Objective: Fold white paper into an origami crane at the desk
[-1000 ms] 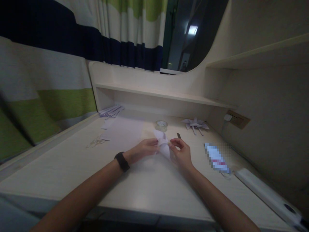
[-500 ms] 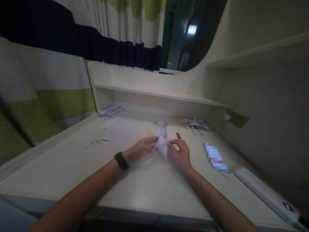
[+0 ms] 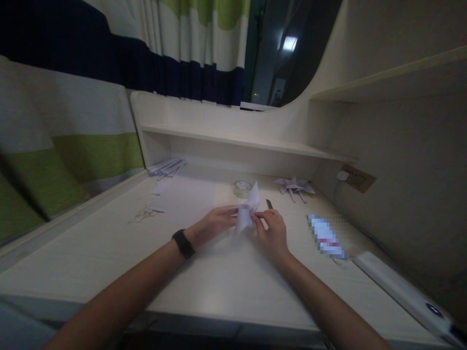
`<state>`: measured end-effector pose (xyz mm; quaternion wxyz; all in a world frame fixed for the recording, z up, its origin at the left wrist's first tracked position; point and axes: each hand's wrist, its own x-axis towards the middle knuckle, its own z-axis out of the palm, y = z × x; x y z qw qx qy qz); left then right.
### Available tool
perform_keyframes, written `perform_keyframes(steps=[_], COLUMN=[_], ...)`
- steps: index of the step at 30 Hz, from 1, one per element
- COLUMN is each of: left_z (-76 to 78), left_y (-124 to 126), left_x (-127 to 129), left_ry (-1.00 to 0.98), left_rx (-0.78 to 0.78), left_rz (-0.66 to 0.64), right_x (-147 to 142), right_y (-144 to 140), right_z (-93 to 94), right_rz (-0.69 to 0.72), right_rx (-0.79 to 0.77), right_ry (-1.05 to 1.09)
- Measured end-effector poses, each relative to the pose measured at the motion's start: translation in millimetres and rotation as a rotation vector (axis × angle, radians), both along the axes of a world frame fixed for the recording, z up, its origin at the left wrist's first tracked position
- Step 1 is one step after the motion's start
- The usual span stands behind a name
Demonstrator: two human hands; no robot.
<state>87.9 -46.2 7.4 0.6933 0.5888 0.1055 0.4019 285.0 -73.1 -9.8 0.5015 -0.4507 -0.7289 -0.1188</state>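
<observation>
Above the middle of the desk is a white paper pinwheel (image 3: 245, 218), its blades slightly blurred. My right hand (image 3: 270, 231) pinches it at the right side near its centre, thumb and forefinger together. My left hand (image 3: 217, 221), with a black band on the wrist, holds it from the left with fingers reaching to the paper edge; the fingertips are partly hidden by the blades. Just behind stands a roll of clear tape (image 3: 242, 188). A box cutter (image 3: 269, 204) lies close behind my right hand, partly covered by it.
Finished paper pinwheels (image 3: 295, 185) lie at the back right, rolled paper sticks (image 3: 167, 167) at the back left. Paper sheets (image 3: 189, 197) and thin strings (image 3: 142, 214) are on the left. A blurred-out phone (image 3: 326, 236) and a long white lamp (image 3: 397, 287) line the right side.
The pinwheel has turned between my hands: a blade now points up to the right and another hangs down to the left. Both hands stay almost in place.
</observation>
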Motion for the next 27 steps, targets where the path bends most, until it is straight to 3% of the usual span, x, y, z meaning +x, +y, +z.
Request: perform_keyframes(steps=[5,14,20,23,27], left_z=[1.2,6.1,4.8,0.8,1.9], left_y=[-3.7,-5.8,-5.8,-5.9,-8.6], left_x=[3.8,5.5,3.5,2.8,2.0], left_ry=[0.160,0.256,0.295,0.209,0.053], left_rx=[0.152,0.200,0.200,0.167,0.029], left_rz=[0.211,0.404,0.429,0.428,0.335], right_x=[0.3,-2.2,-0.7,0.3,0.9], right_y=[-1.7,-4.9,-3.0,-3.2,-9.3], right_z=[-0.6,-1.3,-3.1,-1.6,4.0], right_rz=[0.021,0.040,0.075,0.085,0.056], right_rx=[0.075,0.127,0.172,0.215,0.288], right_ry=[-0.144,-0.215,-0.200,-0.217,-0.301])
